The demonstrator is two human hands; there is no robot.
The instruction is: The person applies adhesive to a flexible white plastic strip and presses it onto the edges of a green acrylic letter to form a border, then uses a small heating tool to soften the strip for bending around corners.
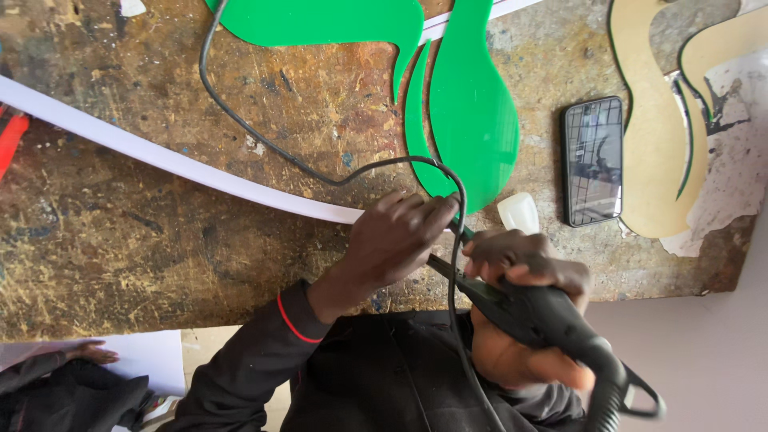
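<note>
At edge of worn wooden surface [160, 240]: right hand [520, 268] clenched round black corded hand tool [544, 316]; left hand [396, 236] fingers curled, pressing curved green plastic cut-out [472, 104] and white strip [176, 164].

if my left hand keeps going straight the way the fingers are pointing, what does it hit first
Most likely the green plastic cutout. The left hand points up and to the right, fingertips already at the cutout's lower edge beside the black cable. Whether they actually touch it is hard to tell.

1. Left hand [396, 240]: fingers curled, fingertips pressed down at the table's near edge, dark sleeve at the wrist.
2. Right hand [524, 268]: fist closed in a grip, just beside the left hand.
</note>
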